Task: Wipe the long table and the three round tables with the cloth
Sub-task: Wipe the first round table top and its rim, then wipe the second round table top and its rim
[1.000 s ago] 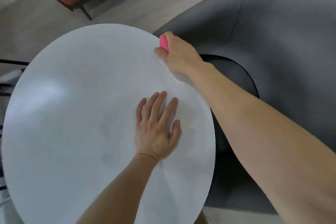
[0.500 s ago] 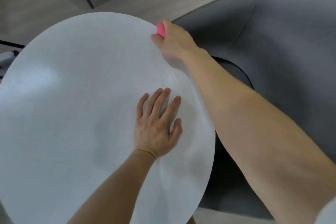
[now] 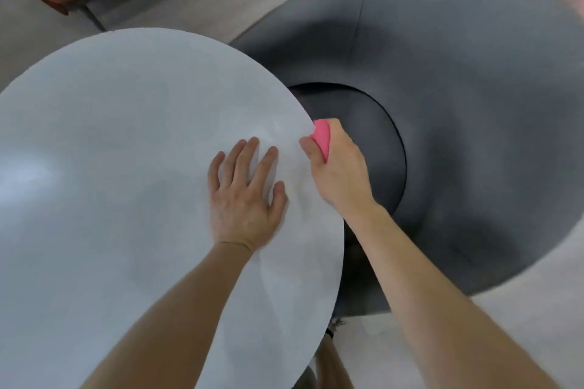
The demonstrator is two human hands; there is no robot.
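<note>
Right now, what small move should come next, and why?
Probably slide the right hand with the pink cloth along the round table rim toward you: the cloth sits at the right edge, while the left hand lies flat on top.

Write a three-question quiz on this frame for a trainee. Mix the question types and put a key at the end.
1. True or false: the left hand lies flat, fingers straight, on the round table.
2. Multiple choice: where is the pink cloth?
A. At the table's rim, gripped by the right hand
B. Spread out under the left hand
C. Lying on the floor
3. Short answer: what piece of furniture stands right beside the table, on the right hand's side?

Key
1. True
2. A
3. The grey chair
</note>
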